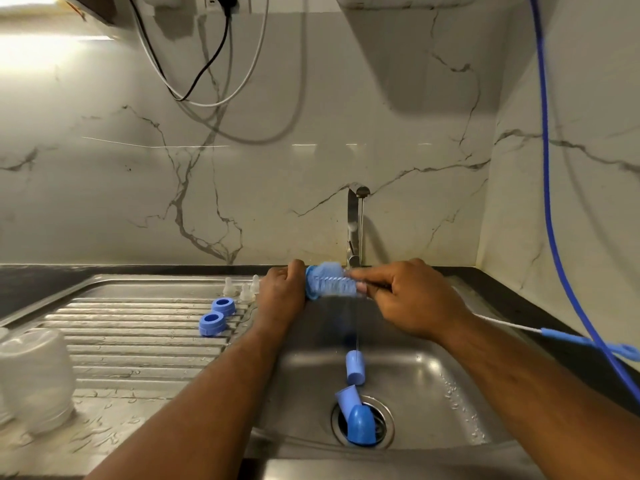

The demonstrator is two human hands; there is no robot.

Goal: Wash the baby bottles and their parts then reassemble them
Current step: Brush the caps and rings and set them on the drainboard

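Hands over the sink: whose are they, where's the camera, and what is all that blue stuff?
The camera sits on a person's head, looking down, so these are that person's own arms. The left hand holds a blue cap; the right hand seems to scrub it with a brush, though that is blurred. A thin stream runs from the tap. More blue caps lie in the sink. On the draining board stand two blue rings, three clear teats and upturned clear bottles. A thin brush lies on the right.

No legible text, label, brand, number or sign on anything
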